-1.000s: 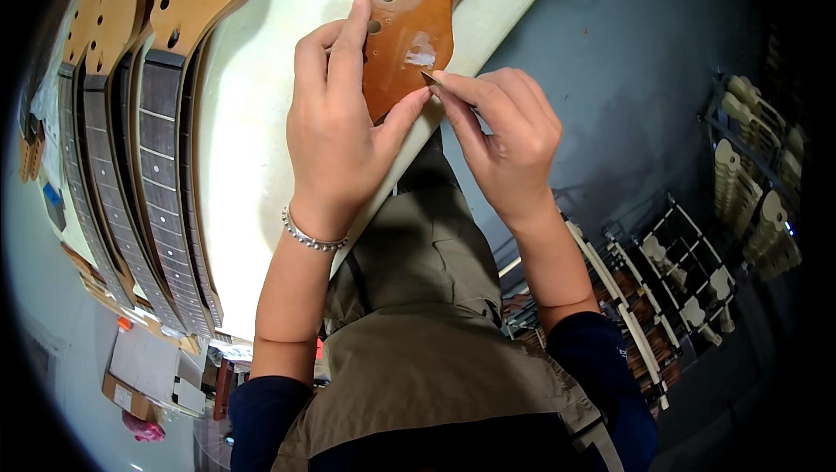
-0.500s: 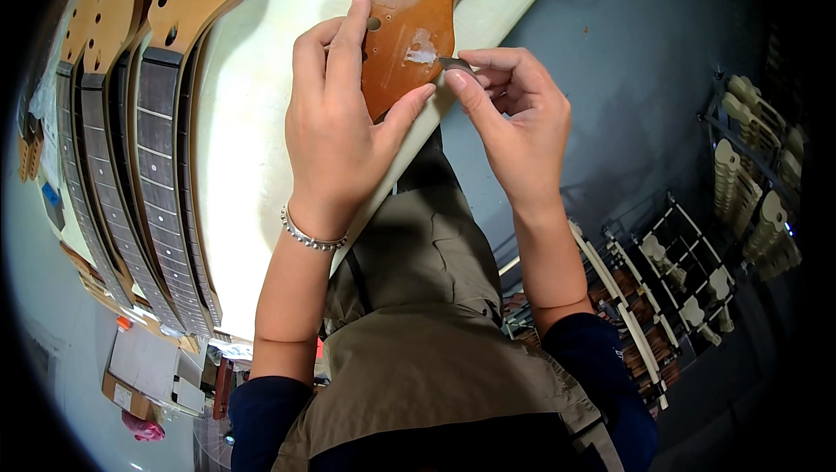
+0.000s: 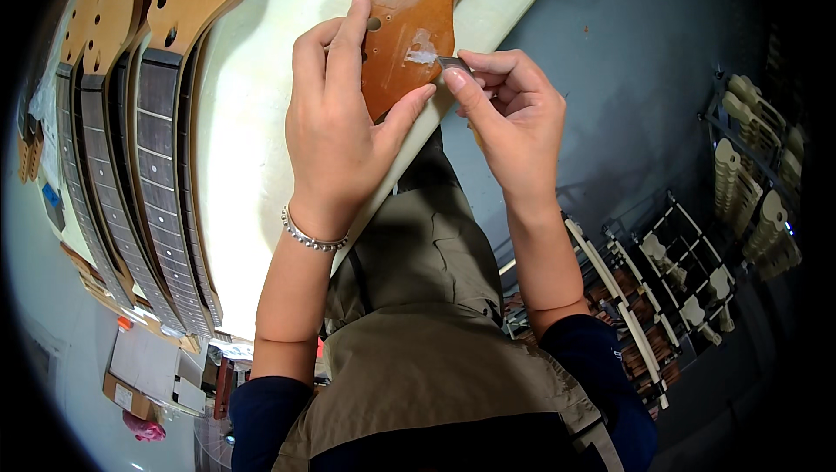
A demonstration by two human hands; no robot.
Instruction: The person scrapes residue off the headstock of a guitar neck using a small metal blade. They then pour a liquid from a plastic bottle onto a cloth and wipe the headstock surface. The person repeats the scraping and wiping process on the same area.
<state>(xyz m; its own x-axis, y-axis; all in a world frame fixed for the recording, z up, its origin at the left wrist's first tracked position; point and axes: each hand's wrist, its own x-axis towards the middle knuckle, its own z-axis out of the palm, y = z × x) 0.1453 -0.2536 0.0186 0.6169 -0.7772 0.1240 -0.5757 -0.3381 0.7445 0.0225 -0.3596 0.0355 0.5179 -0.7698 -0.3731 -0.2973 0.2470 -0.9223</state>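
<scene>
A brown guitar neck (image 3: 407,10) lies with its headstock toward me on the pale worktop. Tuner holes run along the headstock's left side, and a whitish, scuffed patch (image 3: 422,47) marks its face. My left hand (image 3: 335,106) grips the headstock, fingers along the left edge and thumb across the lower right. Between thumb and fingertips, my right hand (image 3: 518,115) pinches a small, flat, dark metal blade (image 3: 453,64). The blade's tip is at the headstock's right edge, beside the whitish patch; whether it touches is too fine to tell.
Several guitar necks with dark fretboards (image 3: 161,176) stand in a row at left on the pale worktop (image 3: 248,132). The worktop's edge slants past my lap. Racks (image 3: 649,298) with guitar parts stand on the grey floor at right. Cardboard boxes (image 3: 131,394) sit lower left.
My right hand has shifted slightly left and turned a little, and the blade's face now catches more light. The left hand and guitar neck have stayed in place.
</scene>
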